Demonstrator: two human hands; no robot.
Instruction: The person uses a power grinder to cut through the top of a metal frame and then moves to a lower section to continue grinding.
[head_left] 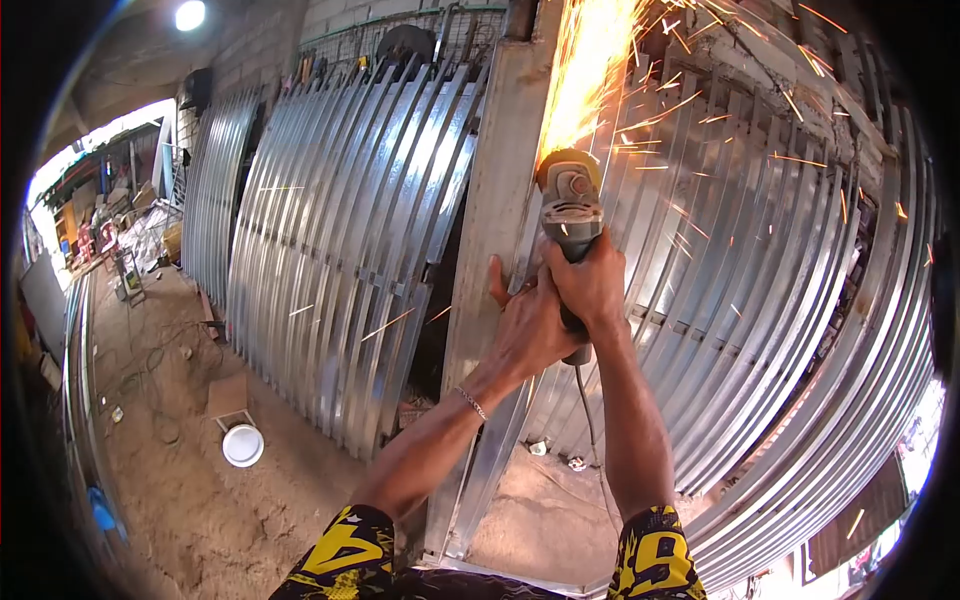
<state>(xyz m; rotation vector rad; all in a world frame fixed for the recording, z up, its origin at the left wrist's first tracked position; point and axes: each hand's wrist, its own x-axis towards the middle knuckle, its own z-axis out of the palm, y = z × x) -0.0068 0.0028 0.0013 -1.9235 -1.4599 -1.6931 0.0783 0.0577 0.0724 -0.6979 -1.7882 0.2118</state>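
Observation:
An angle grinder (574,205) is held upright in front of me, its head against the edge of a tall metal post (497,170). Bright orange sparks (590,75) stream upward from the disc, which is hidden by the glare and the guard. My right hand (592,280) wraps round the grinder's body. Below and to the left, my left hand (530,320) also closes on the grinder, its thumb sticking out toward the post. A power cord (588,405) hangs from the tool's lower end.
Corrugated metal panels (340,230) lean on the left, and ribbed metal panels (740,300) stand on the right, with sparks flying across them. On the dirt floor (180,480) lies a white round lid or bucket (242,445). Assorted clutter (130,235) sits at the far left.

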